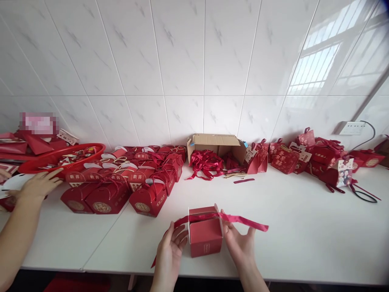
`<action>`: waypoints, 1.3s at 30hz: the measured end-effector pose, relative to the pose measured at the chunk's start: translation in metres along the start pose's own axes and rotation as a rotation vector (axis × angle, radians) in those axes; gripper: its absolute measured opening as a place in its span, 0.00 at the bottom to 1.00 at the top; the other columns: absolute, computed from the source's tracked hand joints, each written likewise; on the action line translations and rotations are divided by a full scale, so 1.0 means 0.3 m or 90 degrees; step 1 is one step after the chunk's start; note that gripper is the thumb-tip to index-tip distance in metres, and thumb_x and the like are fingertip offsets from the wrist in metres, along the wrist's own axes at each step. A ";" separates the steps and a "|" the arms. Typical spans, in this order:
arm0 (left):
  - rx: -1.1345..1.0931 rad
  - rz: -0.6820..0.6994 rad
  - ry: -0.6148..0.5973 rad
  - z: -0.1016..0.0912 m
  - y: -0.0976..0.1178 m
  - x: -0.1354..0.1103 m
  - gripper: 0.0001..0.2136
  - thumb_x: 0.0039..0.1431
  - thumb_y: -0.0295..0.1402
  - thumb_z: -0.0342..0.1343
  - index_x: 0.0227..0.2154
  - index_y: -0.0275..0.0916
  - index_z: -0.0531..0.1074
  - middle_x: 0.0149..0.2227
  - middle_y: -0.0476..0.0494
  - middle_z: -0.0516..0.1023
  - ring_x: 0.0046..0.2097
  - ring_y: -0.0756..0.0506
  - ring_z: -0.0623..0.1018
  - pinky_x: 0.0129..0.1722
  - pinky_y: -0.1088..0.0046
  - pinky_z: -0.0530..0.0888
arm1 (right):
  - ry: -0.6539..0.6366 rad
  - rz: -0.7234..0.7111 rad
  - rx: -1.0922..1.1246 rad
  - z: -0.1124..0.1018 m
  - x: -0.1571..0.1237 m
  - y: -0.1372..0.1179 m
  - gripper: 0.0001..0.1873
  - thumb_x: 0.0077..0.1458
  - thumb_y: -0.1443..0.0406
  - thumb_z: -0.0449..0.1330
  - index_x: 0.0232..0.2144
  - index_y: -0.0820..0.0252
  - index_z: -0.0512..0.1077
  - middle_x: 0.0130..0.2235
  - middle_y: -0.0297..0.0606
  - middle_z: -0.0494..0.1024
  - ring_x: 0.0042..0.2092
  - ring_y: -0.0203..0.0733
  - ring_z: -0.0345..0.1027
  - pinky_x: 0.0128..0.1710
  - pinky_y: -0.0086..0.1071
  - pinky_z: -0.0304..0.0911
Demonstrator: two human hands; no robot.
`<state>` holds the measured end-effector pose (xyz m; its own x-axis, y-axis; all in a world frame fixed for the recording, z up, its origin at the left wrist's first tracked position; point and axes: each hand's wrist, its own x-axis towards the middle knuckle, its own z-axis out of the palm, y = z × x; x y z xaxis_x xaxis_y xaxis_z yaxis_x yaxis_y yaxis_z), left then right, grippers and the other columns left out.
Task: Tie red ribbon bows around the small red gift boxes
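A red paper gift box (206,239) stands on the white table in front of me, between my hands. A dark pink satin ribbon (243,222) crosses its top under the upright side flaps and trails out on both sides. At the box's left, my left hand (170,251) has its fingers curled, with the ribbon at its fingertips and a tail hanging behind the hand. My right hand (243,247) is at the box's right side, fingertips by the flap, thumb spread away beneath the loose ribbon end.
Several red boxes (106,198) with cord handles stand in rows at left. Behind is a cardboard box (214,140) of ribbons; red bags (284,158) line the back right. Another person's hand (38,186) reaches near a red basket (101,151). A tiled wall (182,61) closes the back.
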<state>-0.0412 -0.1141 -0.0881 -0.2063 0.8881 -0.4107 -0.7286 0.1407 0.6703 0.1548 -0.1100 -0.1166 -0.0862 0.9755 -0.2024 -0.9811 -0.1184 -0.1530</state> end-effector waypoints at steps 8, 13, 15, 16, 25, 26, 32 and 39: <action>-0.015 0.039 0.037 -0.031 0.026 0.002 0.08 0.61 0.25 0.51 0.39 0.36 0.74 0.30 0.44 0.79 0.30 0.49 0.80 0.25 0.77 0.77 | 0.082 -0.003 -0.031 0.000 -0.029 -0.016 0.17 0.42 0.76 0.55 0.37 0.62 0.73 0.48 0.43 0.73 0.49 0.40 0.70 0.44 0.31 0.69; -0.018 0.037 0.051 -0.040 0.023 -0.014 0.06 0.60 0.25 0.51 0.36 0.35 0.74 0.31 0.43 0.79 0.30 0.48 0.80 0.24 0.76 0.76 | 0.108 -0.077 -0.153 0.026 -0.037 -0.006 0.13 0.50 0.64 0.63 0.40 0.60 0.75 0.36 0.36 0.76 0.35 0.34 0.71 0.34 0.27 0.70; -0.015 0.041 0.065 -0.045 0.028 -0.017 0.06 0.61 0.25 0.51 0.35 0.34 0.73 0.31 0.43 0.79 0.30 0.48 0.80 0.24 0.76 0.76 | 0.117 -0.141 -0.181 0.040 -0.033 -0.014 0.14 0.49 0.63 0.65 0.41 0.59 0.76 0.33 0.33 0.75 0.31 0.31 0.69 0.32 0.24 0.70; -0.014 0.047 0.070 -0.047 0.034 -0.018 0.07 0.61 0.26 0.50 0.35 0.34 0.73 0.30 0.43 0.79 0.30 0.48 0.80 0.24 0.76 0.76 | 0.121 -0.168 -0.196 0.047 -0.030 -0.022 0.14 0.48 0.63 0.66 0.40 0.59 0.76 0.34 0.32 0.75 0.30 0.30 0.68 0.32 0.24 0.70; 0.025 0.315 0.058 0.018 0.169 -0.027 0.09 0.47 0.29 0.65 0.33 0.39 0.74 0.29 0.54 0.75 0.27 0.54 0.75 0.27 0.80 0.74 | 0.131 -0.404 -0.486 0.151 -0.009 -0.122 0.14 0.48 0.56 0.66 0.35 0.57 0.76 0.34 0.34 0.74 0.33 0.35 0.65 0.37 0.31 0.66; 0.049 0.360 0.041 0.039 0.191 -0.031 0.10 0.45 0.29 0.66 0.31 0.40 0.73 0.28 0.55 0.74 0.27 0.53 0.74 0.28 0.79 0.74 | 0.121 -0.432 -0.537 0.173 -0.012 -0.135 0.14 0.49 0.56 0.65 0.36 0.57 0.75 0.33 0.34 0.74 0.33 0.37 0.65 0.37 0.33 0.65; 0.223 0.509 -0.117 0.187 0.288 -0.050 0.09 0.47 0.35 0.65 0.28 0.39 0.72 0.27 0.51 0.77 0.31 0.50 0.76 0.33 0.77 0.74 | -0.058 -0.518 -0.849 0.342 -0.032 -0.186 0.16 0.54 0.54 0.59 0.37 0.58 0.76 0.37 0.40 0.76 0.41 0.45 0.67 0.42 0.38 0.62; 0.336 0.505 -0.291 0.331 0.300 -0.077 0.09 0.49 0.34 0.63 0.33 0.37 0.74 0.33 0.44 0.80 0.37 0.45 0.79 0.42 0.70 0.74 | -0.235 -0.475 -0.940 0.479 -0.014 -0.180 0.18 0.54 0.51 0.58 0.25 0.59 0.73 0.25 0.34 0.73 0.31 0.40 0.65 0.34 0.34 0.61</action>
<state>-0.0372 -0.0785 0.0429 -0.1532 0.8737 0.4617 -0.0933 -0.4779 0.8734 0.1833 -0.0812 0.0314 0.0450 0.8578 0.5120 0.1438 0.5016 -0.8530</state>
